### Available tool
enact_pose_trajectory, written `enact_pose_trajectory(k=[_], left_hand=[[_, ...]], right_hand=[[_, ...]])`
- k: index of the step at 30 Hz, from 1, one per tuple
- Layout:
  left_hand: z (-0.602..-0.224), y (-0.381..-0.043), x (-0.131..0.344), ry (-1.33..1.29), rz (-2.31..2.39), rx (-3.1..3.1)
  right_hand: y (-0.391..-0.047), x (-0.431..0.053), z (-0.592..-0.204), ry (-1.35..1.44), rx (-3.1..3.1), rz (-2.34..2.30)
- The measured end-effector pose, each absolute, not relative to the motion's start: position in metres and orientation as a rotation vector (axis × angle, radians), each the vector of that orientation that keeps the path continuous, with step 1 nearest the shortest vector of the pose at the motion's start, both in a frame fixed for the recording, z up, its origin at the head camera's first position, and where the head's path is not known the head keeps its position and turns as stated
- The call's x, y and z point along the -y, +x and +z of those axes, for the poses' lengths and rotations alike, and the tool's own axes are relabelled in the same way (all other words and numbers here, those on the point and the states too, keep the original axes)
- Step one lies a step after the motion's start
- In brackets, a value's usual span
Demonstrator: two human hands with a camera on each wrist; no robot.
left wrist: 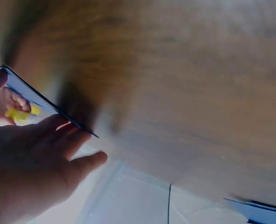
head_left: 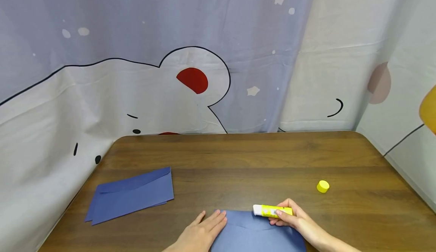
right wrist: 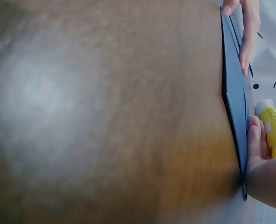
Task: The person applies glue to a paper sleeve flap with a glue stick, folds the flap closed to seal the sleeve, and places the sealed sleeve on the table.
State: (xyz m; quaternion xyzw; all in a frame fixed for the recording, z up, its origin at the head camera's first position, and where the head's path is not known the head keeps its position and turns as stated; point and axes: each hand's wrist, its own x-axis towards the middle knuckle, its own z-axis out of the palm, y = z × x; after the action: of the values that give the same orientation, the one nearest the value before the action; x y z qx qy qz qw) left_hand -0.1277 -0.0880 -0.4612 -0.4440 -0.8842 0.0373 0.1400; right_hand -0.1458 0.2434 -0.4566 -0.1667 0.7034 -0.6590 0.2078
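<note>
A blue envelope (head_left: pixel 255 237) lies at the table's near edge, partly cut off by the bottom of the head view. My left hand (head_left: pixel 203 231) rests on its left edge, fingers extended. With the right hand (head_left: pixel 292 218) I grip a yellow glue stick (head_left: pixel 272 210) held sideways over the envelope's top right part, its white end pointing left. In the right wrist view the glue stick (right wrist: pixel 273 128) appears beside the envelope (right wrist: pixel 236 88). Whether its tip touches the paper I cannot tell. The left wrist view shows my left fingers (left wrist: pixel 88 163) at the envelope's edge.
Two or more blue envelopes (head_left: pixel 134 197) lie stacked, slightly fanned, on the left of the wooden table (head_left: pixel 238 168). A yellow cap (head_left: pixel 323 186) stands to the right, beyond my right hand. A patterned curtain (head_left: pixel 252 55) hangs behind the table.
</note>
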Motion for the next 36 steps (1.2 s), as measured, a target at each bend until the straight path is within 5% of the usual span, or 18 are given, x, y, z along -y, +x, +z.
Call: enact_pose_trajectory(k=[16,36], left_hand=[[-0.451,-0.133,0.011,-1.432,0.398,2.459],[-0.46,-0.135,0.021,-1.517,0.228,2.582]], right_hand=[[-0.156,-0.248,-0.453,-0.379,-1.812,-1.834],[-0.144,-0.238,-0.448,-0.347,-1.947,-1.864]])
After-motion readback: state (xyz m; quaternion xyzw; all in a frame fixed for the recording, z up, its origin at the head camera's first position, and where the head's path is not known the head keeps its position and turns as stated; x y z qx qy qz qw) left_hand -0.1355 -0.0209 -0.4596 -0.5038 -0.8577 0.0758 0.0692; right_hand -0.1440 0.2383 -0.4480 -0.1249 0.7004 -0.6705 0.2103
